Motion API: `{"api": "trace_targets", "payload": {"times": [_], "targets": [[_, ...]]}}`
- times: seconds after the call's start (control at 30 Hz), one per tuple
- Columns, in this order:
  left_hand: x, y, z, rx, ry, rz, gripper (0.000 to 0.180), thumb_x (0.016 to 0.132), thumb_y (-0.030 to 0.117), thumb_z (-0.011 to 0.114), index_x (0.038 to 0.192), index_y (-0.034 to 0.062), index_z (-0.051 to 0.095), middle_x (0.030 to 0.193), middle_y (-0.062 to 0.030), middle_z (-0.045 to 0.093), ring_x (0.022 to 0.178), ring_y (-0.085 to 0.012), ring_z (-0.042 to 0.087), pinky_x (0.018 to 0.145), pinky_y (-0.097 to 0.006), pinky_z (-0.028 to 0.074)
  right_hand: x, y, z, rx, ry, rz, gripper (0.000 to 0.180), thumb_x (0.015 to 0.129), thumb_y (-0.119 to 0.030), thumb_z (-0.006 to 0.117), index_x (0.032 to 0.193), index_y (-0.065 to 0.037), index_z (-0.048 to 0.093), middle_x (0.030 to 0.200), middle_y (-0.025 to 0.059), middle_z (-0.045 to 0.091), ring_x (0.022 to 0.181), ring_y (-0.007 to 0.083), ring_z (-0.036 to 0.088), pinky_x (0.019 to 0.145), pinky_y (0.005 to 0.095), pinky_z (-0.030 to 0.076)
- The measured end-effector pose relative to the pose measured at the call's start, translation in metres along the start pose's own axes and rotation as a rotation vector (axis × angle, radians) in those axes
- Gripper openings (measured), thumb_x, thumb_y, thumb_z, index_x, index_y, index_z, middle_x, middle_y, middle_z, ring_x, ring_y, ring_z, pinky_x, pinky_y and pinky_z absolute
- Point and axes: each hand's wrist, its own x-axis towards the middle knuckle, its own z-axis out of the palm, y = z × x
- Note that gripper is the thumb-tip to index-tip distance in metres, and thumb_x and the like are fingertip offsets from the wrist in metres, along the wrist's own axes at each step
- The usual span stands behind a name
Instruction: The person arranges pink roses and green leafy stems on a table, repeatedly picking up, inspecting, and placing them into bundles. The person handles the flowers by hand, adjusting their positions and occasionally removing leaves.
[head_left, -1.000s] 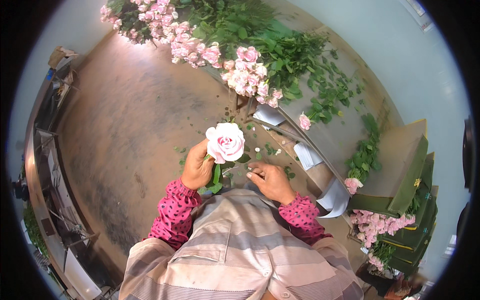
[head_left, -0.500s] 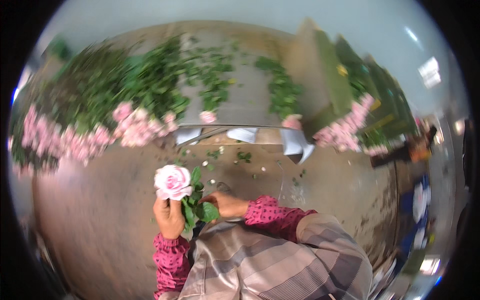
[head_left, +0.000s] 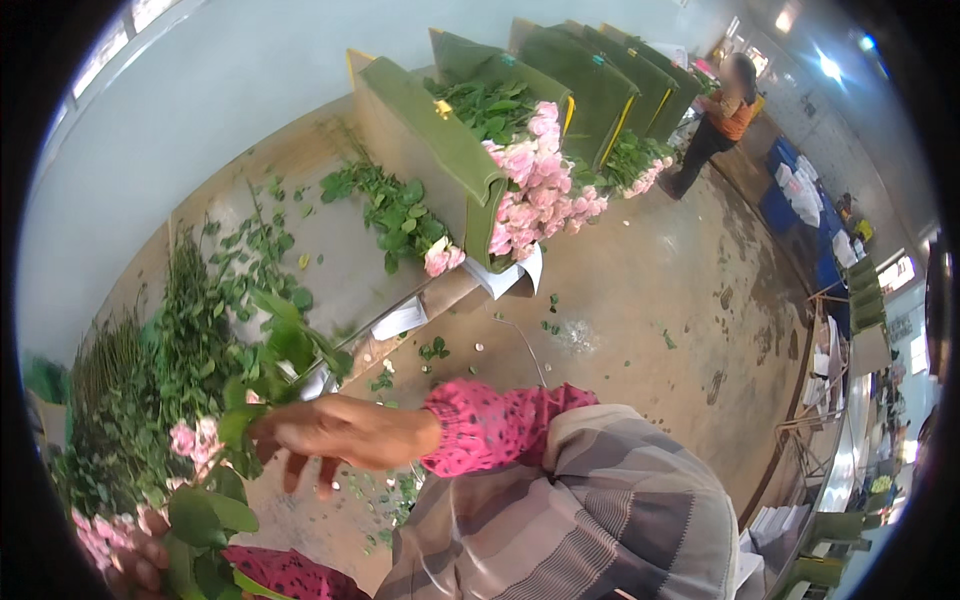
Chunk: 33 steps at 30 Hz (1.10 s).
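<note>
At the lower left, my left hand (head_left: 140,560) is closed around a leafy rose stem (head_left: 195,515), its fingers partly hidden by the big green leaves. The flower of this stem does not show now. Higher up and to the right, my right hand (head_left: 345,430) pinches the same stem among leaves with the thumb side, while its other fingers hang loosely apart. The exact grip is partly covered by foliage. More leaves (head_left: 290,335) stick up just beyond my right knuckles.
A grey table (head_left: 330,250) ahead bears piles of leafy roses (head_left: 190,350). Green upright dividers (head_left: 420,120) hold bunches of pink roses (head_left: 535,200) at right. A person (head_left: 722,120) stands farther off. Blue bins (head_left: 790,190) line the far right. Fallen leaves (head_left: 435,348) dot the floor.
My view has swung right, bringing the dividers and the person into sight. Both hands now appear farther left, the right one raised. The held rose's pink bloom has gone from sight.
</note>
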Motion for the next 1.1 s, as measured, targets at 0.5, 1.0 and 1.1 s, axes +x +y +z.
{"api": "trace_targets", "payload": {"times": [0.5,1.0,1.1], "targets": [[0.028,-0.183,0.156,0.615,-0.627,0.059,0.019,0.072,0.006,0.07,0.091,0.0028,0.07,0.112,-0.0148,0.066,0.117,-0.0348,0.056,0.099,-0.047,0.044,0.134,-0.048,-0.265,0.231,0.382,0.049,0.031,0.089,-0.015,0.063,0.118,-0.005,0.059,0.102,0.0041,0.065,0.092,0.0148,0.061,0.08,0.0308,0.049],[-0.092,-0.286,0.116,0.481,-0.26,-0.759,0.025,0.089,0.003,0.061,0.114,0.003,0.062,0.099,-0.0123,0.064,0.081,-0.0175,0.063,0.075,-0.028,0.051,0.136,0.12,-0.45,-0.853,0.68,0.505,0.018,0.086,-0.012,0.061,0.095,0.004,0.061,0.083,0.0101,0.065,0.077,0.0193,0.059,0.071,0.0341,0.046],[-0.105,-0.301,0.105,0.334,-0.184,-0.887,0.023,0.09,0.002,0.061,0.113,0.0027,0.063,0.097,-0.0081,0.065,0.081,-0.013,0.061,0.075,-0.027,0.05,0.142,0.125,-0.446,-0.798,0.72,0.537,0.018,0.087,-0.012,0.061,0.096,0.003,0.062,0.082,0.0081,0.064,0.074,0.0172,0.058,0.069,0.0325,0.046]]}}
